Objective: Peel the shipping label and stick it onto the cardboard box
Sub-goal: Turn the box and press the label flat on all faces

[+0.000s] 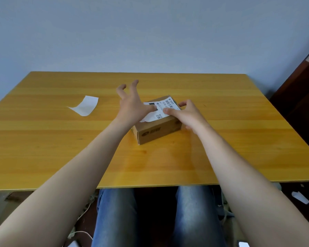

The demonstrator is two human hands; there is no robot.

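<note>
A small brown cardboard box [156, 131] sits mid-table. The white shipping label [165, 104], with barcodes and black print, lies on the box's top face; its near-left corner curls off the edge. My left hand [134, 102] has its fingers spread wide, the thumb pressing on the label's left part. My right hand [189, 114] rests against the box's right side, its thumb and index fingertip flat on the label. Neither hand grips anything.
A curled white backing sheet [85, 106] lies on the yellow wooden table [61, 148] to the left. A dark cabinet [303, 97] stands at the right. Legs in jeans, cables and paper scraps show below the table's front edge.
</note>
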